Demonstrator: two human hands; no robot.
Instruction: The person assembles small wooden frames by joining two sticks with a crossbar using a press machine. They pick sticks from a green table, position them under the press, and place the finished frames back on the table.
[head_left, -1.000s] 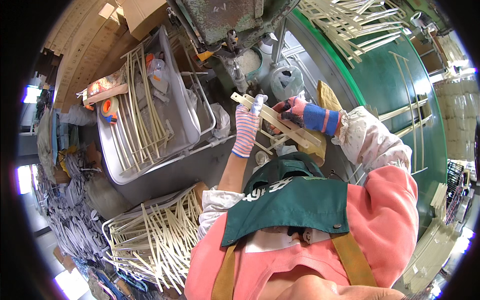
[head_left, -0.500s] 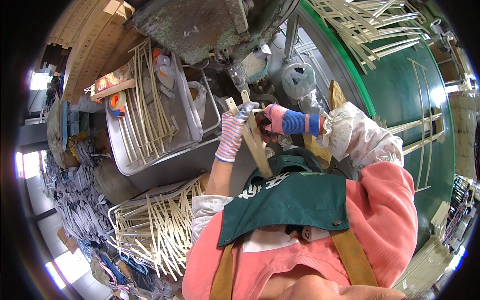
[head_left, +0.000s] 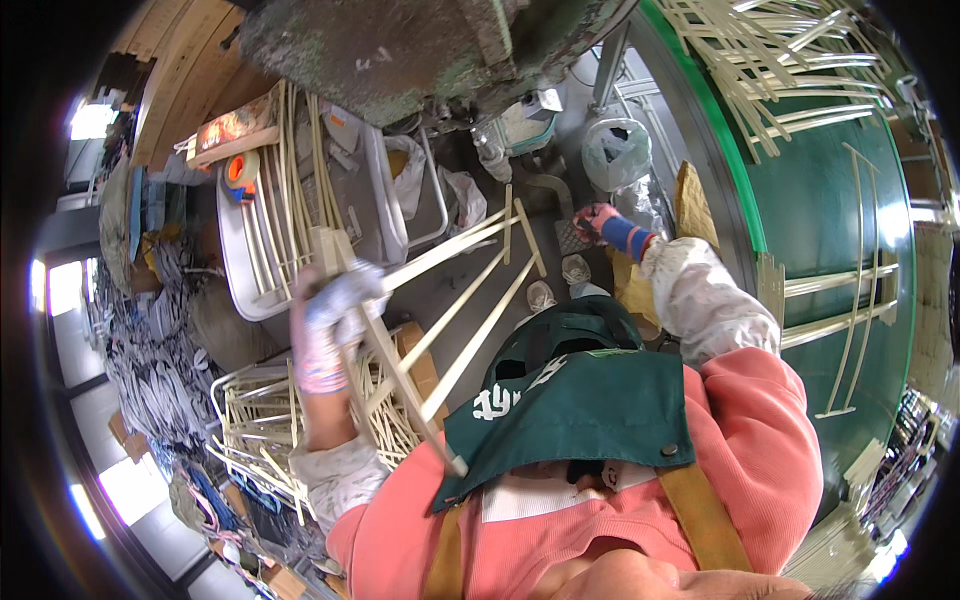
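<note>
My left hand [head_left: 330, 320], in a striped glove and smeared by motion, grips a pale ladder-like frame [head_left: 480, 335] by its flat bars. The frame's long rods reach rightward across my front to a second pair of bars; it looks like two frames held together, but I cannot be sure. My right hand [head_left: 602, 226], in a pink and blue glove, is apart from the frame, with its fingers loosely bent and nothing visible in them. Below my left hand, more pale frames [head_left: 255, 415] lie in a wire rack, partly hidden by my arm.
A heavy, worn machine [head_left: 390, 70] stands ahead. At left a white tray [head_left: 235, 275] holds pale rods and an orange tape roll [head_left: 241, 168]. On the right, a green table [head_left: 810, 220] carries piled frames [head_left: 770, 60]. A clear plastic bag [head_left: 615, 155] hangs beside the table.
My left hand has swung left and nearer to me with the frame, which has spread out. My right hand has let go of it and moved right.
</note>
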